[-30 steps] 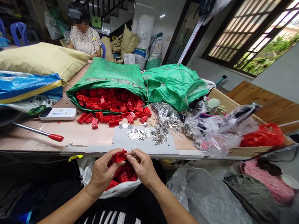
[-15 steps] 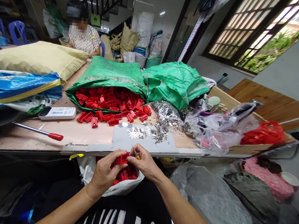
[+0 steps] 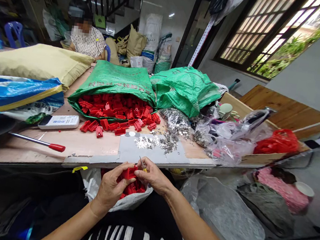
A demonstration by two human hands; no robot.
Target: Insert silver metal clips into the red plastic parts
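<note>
A red plastic part (image 3: 129,173) sits gripped in the person's left hand (image 3: 109,188), the fingers curled closed around it, just above the lap. The right hand (image 3: 154,177) is pinched almost shut on a thin metal pick (image 3: 142,163), whose tip points up beside the red part; from here I can't tell whether they touch. Below both hands, a white sack (image 3: 94,184) holds a heap of red parts (image 3: 131,189).

Just beyond the hands runs the edge of a long wooden table (image 3: 92,144). On it lies a grey sheet (image 3: 146,153) scattered with small silver metal pieces (image 3: 145,143), with a bigger silver pile (image 3: 174,121) behind. To the left, a green woven sack (image 3: 112,78) spills more red parts (image 3: 114,110) onto the wood, near a white remote control (image 3: 58,121) and a red-handled screwdriver (image 3: 57,147). A co-worker (image 3: 84,41) sits at the far end.
</note>
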